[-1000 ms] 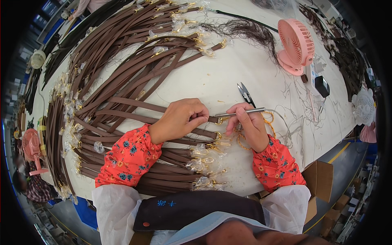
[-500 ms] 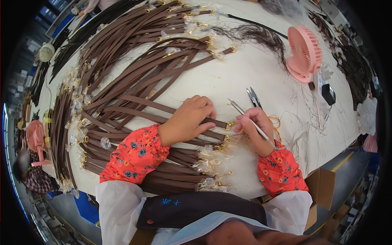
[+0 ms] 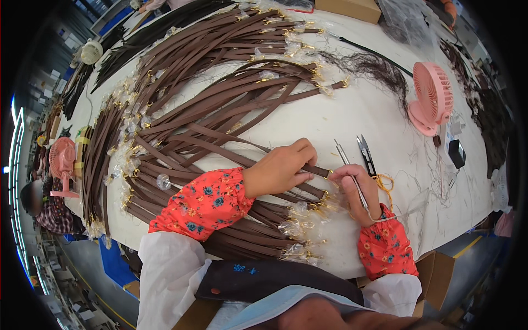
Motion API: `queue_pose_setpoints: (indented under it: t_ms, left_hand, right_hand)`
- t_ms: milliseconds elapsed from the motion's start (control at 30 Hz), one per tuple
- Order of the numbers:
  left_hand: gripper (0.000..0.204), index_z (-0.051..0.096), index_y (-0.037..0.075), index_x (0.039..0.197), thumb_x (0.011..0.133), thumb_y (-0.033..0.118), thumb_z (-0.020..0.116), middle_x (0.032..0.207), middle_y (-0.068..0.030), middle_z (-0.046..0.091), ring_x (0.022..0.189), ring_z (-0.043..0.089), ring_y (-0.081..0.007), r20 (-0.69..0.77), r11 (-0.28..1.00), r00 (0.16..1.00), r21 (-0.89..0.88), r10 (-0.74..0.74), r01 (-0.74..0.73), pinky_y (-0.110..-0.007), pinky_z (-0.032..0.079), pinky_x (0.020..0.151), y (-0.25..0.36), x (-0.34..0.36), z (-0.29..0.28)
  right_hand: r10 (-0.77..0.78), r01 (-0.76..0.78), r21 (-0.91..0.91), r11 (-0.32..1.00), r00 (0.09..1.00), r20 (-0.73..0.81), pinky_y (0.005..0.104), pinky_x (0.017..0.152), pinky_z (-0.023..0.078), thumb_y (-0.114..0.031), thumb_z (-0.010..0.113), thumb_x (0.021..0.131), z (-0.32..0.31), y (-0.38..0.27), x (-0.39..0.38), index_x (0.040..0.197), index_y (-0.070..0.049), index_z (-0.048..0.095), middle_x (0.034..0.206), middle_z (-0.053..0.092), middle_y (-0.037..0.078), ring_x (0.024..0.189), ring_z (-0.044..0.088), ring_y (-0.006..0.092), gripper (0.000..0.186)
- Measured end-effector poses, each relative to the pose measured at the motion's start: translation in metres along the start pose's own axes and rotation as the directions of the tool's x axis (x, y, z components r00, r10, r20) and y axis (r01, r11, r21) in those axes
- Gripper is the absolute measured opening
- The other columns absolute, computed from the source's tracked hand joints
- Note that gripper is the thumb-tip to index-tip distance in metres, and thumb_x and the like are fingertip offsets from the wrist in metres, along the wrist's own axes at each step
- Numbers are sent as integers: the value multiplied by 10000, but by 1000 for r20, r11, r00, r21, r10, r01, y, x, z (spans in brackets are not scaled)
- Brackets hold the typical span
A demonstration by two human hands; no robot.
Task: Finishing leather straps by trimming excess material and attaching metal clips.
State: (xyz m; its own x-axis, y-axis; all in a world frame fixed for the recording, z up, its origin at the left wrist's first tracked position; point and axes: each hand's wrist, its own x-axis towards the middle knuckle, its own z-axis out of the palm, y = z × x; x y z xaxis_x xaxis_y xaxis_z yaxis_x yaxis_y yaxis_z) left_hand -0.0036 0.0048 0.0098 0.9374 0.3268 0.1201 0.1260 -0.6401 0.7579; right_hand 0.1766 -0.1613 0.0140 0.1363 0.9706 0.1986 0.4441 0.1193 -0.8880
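Note:
My left hand (image 3: 281, 169) is closed on a flat brown strap (image 3: 318, 171) near its end, thumb and fingers pinching it. At that end, a gold-coloured metal clasp (image 3: 330, 174) touches the fingertips of my right hand (image 3: 360, 195). A slim silver pen-like tool (image 3: 355, 179) is held in my right hand, its thin tip pointing up and away. Beside it on the table lie dark-handled thread snips (image 3: 365, 155), with a loop of yellow-orange cord (image 3: 384, 186). Under my left forearm, several more brown straps (image 3: 258, 234) lie side by side, their clasps in clear plastic.
Piles of brown straps (image 3: 214, 49) cover the table's left and far side. A pink fan (image 3: 432, 96) stands at the right, another pink fan (image 3: 62, 165) at the left. Dark loose threads (image 3: 363, 66) and a black cord (image 3: 377, 52) lie beyond my hands. An open cardboard box (image 3: 437, 278) sits below right.
The whole view has shifted, so the table appears farther right and lower. My right hand's tool now points more upright, and its fingers are closer against the clasp. The left hand keeps its pinch.

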Motion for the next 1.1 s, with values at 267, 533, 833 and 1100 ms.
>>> queue_pose_setpoints:
  t_ms: [267, 533, 833, 1100]
  left_hand:
    - [191, 558, 41, 938, 820, 85, 701, 968, -115, 528, 849, 576, -302, 89, 1000, 996, 24, -5, 3, -384, 474, 739, -1, 3, -6]
    - [183, 590, 38, 1005, 843, 72, 665, 946, -124, 541, 760, 583, -301, 53, 994, 996, -83, -65, 70, -385, 478, 697, 5, 6, -9]
    - [65, 657, 27, 916, 855, 44, 670, 841, -93, 598, 684, 591, -197, -91, 998, 994, -1, 61, -61, -316, 478, 635, -12, 7, 7]
    - [73, 643, 34, 884, 860, 95, 675, 818, -94, 618, 670, 599, -205, 4, 990, 997, -123, -71, 71, -320, 480, 623, -8, 7, -3]
  right_hand:
    - [76, -38, 401, 915, 994, -78, 296, 901, 449, -204, 428, 1042, 7, 5, 5, 1290, 14, 449, 1055, 612, 119, 974, 612, 174, 331]
    - [234, -129, 554, 823, 964, -123, 327, 872, 501, -229, 415, 1051, 6, 8, 7, 1263, 33, 451, 983, 629, 138, 890, 648, 194, 340]
    - [275, -233, 566, 791, 961, 11, 283, 726, 513, -291, 430, 1050, 2, 9, 5, 1095, 23, 544, 763, 623, 71, 640, 615, 137, 337]
    - [327, -316, 561, 765, 941, 84, 236, 604, 499, -300, 455, 1044, 2, 3, 5, 1084, 21, 554, 767, 623, 65, 638, 608, 115, 338]
